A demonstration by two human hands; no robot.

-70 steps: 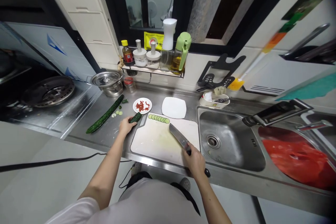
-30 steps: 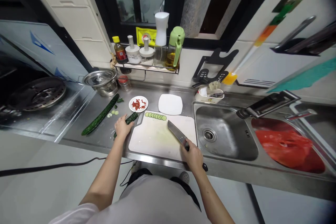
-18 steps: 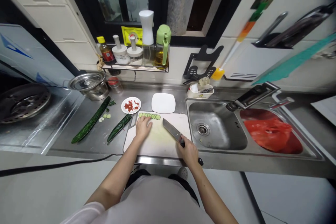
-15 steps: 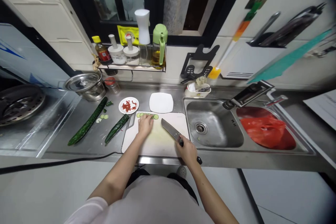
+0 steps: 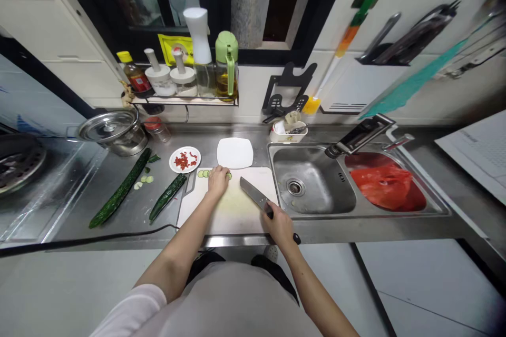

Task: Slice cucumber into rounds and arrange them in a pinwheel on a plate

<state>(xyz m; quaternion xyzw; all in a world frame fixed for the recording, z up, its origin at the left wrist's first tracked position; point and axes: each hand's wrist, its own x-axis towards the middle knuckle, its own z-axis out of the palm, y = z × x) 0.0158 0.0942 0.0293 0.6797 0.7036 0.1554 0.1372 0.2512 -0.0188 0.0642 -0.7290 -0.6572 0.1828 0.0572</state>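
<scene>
My left hand (image 5: 218, 181) rests at the back of the white cutting board (image 5: 245, 216), fingers curled down over a row of cucumber slices (image 5: 203, 174). Some slices show on both sides of it; those under the fingers are hidden. In my right hand (image 5: 280, 225) is a kitchen knife (image 5: 254, 194), its handle gripped and its blade angled up and left above the board, apart from the slices. Left of the board lie a shorter piece of cucumber (image 5: 168, 197) and a long whole cucumber (image 5: 120, 189), with small cut ends (image 5: 147, 179) near them.
Behind the board are a white plate (image 5: 234, 152) and a small plate of red pieces (image 5: 185, 159). The sink (image 5: 316, 184) adjoins on the right, with a red plastic bag (image 5: 381, 185) in its second basin. A lidded steel pot (image 5: 114, 132) stands back left; a black cord (image 5: 98, 238) crosses the front edge.
The head view has turned slightly right. My left hand has shifted a little rightward along the row of slices, fingers still down. My right hand keeps the knife in nearly the same pose.
</scene>
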